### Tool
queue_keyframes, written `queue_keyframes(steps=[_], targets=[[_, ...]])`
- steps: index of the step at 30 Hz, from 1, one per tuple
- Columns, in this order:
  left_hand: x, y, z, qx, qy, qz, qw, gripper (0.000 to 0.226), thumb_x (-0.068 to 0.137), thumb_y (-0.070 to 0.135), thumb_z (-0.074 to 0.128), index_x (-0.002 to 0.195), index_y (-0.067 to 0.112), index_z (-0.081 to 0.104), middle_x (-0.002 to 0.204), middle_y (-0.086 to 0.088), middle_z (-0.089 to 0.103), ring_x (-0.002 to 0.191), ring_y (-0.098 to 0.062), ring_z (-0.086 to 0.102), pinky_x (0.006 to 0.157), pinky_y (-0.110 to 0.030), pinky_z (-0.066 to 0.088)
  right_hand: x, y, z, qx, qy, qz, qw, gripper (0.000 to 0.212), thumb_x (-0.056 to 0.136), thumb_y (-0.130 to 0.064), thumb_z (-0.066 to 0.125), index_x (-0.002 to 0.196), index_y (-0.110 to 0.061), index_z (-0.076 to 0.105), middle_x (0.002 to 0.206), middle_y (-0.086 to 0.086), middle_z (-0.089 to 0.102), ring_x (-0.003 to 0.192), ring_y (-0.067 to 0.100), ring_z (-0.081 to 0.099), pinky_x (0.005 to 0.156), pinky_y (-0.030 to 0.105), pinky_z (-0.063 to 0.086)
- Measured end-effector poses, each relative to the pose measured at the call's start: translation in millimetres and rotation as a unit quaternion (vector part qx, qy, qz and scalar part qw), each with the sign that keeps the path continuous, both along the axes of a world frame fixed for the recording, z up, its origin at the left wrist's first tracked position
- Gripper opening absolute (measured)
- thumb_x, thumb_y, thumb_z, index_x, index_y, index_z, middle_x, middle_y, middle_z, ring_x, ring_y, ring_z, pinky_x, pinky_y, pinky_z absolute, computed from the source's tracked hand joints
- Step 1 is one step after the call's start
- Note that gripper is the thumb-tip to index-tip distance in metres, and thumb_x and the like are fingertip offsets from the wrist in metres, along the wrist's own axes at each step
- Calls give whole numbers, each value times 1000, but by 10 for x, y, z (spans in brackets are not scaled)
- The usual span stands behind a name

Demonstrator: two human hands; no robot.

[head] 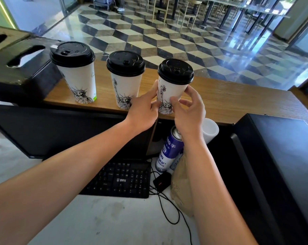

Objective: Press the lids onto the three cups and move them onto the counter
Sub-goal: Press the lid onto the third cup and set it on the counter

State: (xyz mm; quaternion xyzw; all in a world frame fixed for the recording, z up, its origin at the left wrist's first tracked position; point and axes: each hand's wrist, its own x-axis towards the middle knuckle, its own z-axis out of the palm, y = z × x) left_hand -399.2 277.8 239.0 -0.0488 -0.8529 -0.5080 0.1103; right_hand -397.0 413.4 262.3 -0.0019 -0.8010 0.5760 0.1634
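Three white paper cups with a statue drawing stand in a row on the wooden counter (229,96), each with a black lid on top. The left cup (78,82) and the middle cup (125,85) stand alone. The right cup (170,89) carries its black lid (175,71) and sits near the counter's front edge. My left hand (143,110) touches its left side with thumb and fingers. My right hand (188,110) holds its lower right side, fingers curled around it.
A dark tissue box (13,55) stands at the counter's left end. Below the counter are a black keyboard (121,179), a blue spray can (169,152), a white cup (210,129), a brown paper bag (181,191), cables and a black machine (280,156) at right.
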Motion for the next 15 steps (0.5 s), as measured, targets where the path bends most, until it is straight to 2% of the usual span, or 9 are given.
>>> queue_keyframes(steps=[4,5,7,8,10,15], targets=[[20,1,29,-14,-1,5,1000,70,99,4,51,158,26,21,142,6,56,85,38,45,63,6,38,3,-6,4,4,2,-4,1000,50,86,-22,75,134,-23,62,130,-8,65,102,10,68,90,39,58],[24,6,42,-18,-3,9,1000,70,99,5,51,158,27,21,142,6,57,91,35,48,61,6,38,4,-3,4,6,3,-5,1000,50,86,-22,75,134,-23,62,130,-9,65,102,10,67,90,38,58],[29,18,59,-27,-1,14,1000,70,99,6,51,157,30,20,142,7,57,106,16,56,58,4,40,10,3,1,3,4,-9,1000,50,86,-22,75,134,-23,61,129,-9,64,102,10,67,90,36,57],[30,22,60,-31,2,16,999,71,99,6,51,157,32,20,141,7,58,106,5,63,57,2,42,12,5,-1,1,4,-11,1000,50,87,-22,75,134,-24,61,129,-9,64,102,10,66,90,35,57],[32,28,60,-40,4,16,999,71,99,7,50,157,33,19,140,7,60,115,-9,64,61,1,44,18,9,-7,3,6,-11,1000,50,87,-22,75,135,-23,61,129,-9,63,101,9,66,90,33,56],[48,62,86,-67,1,13,998,70,100,10,47,158,33,15,139,6,61,121,-13,62,74,-10,46,10,45,-13,8,6,-13,1000,51,87,-20,75,136,-22,60,131,-8,61,102,11,66,90,33,56]])
